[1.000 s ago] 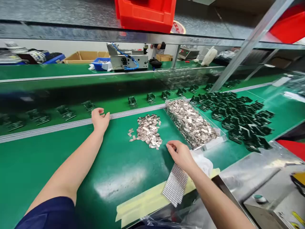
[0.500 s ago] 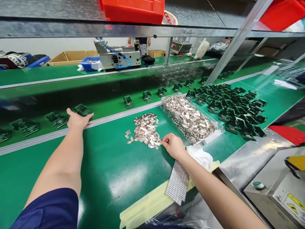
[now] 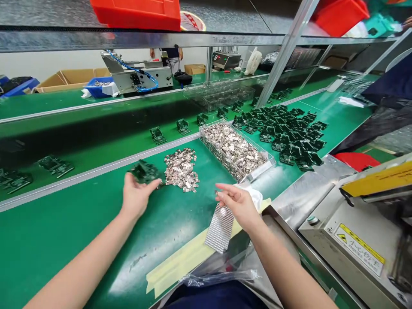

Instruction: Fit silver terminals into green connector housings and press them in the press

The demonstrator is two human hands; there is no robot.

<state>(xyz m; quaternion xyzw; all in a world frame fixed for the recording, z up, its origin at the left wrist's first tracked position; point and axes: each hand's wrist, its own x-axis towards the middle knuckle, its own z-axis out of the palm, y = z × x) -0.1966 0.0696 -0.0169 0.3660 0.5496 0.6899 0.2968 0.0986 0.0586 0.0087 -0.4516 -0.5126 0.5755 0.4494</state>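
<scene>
We see our left hand (image 3: 135, 199) has brought a circuit board (image 3: 144, 171) from beyond the metal rail (image 3: 112, 164) to the near side; a half second ago it was at that board on the far green strip. Our right hand (image 3: 238, 206) has left the edge of the loose metal pile (image 3: 182, 169) and come back toward us.

Board: dark green, blurred, roughly level, fine parts on it unreadable. It sits between left thumb and fingers, just left of the loose pile, over the counter (image 3: 167, 219).

Left hand: spread moderately, thumb and fingers apart by the board's span, gripping it. Right hand: narrow, thumb near the fingertips, index reaching out; we make out what looks like a small metal piece (image 3: 216, 192) at the tips, too small to read its shape. Hands well apart.

Around us: the loose pile lies between the hands, farther out. Clear box (image 3: 270, 162) full of similar pieces, beyond the right hand. Heap of dark green boards (image 3: 286, 137) past that, to the right. Spaced row of boards (image 3: 157, 135) along the strip beyond the rail. Gridded silver sheet (image 3: 219, 227) just below the right hand, partly over yellow tape (image 3: 180, 264); white cloth (image 3: 255, 196) right behind that hand.
</scene>
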